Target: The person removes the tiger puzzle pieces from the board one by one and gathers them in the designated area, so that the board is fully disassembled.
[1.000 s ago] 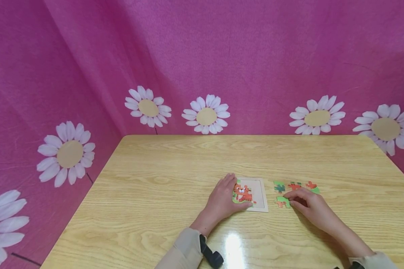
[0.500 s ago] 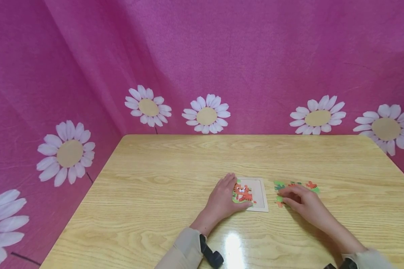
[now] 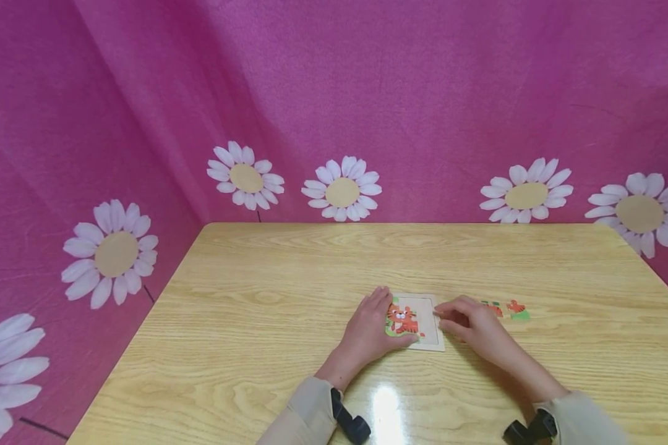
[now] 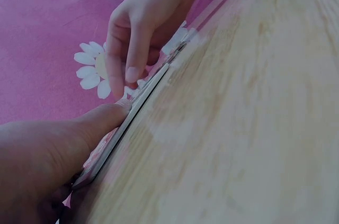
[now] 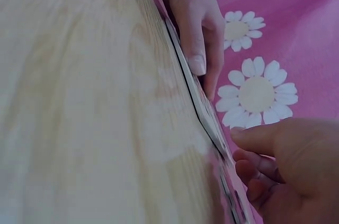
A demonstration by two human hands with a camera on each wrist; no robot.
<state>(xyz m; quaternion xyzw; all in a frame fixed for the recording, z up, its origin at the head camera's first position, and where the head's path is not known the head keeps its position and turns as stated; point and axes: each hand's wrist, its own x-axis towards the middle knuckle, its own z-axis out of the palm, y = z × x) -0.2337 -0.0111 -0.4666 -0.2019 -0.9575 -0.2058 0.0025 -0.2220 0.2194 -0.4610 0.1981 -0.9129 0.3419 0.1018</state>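
A square wooden puzzle board [image 3: 431, 337] lies on the table, its left part filled with an orange tiger picture [image 3: 403, 322] on green. My left hand [image 3: 367, 327] rests over the board's left side, fingers straight along it and thumb lying across the near edge. At the right edge of the board, my right hand [image 3: 475, 324] pinches a small puzzle piece [image 4: 141, 83] between thumb and fingertips, mostly hidden by them. Both wrist views see the board nearly edge-on, with the left thumb [image 5: 197, 65] against its rim.
To the right of the right hand lie loose puzzle pieces [image 3: 516, 309], orange and green; the hand covers part of that group. The wooden table [image 3: 312, 259] reaches back to a pink curtain [image 3: 423, 93] with white flowers.
My right hand has moved left from the loose pieces to the board's right edge, with a puzzle piece in its fingertips. The left hand and the board have stayed in place.
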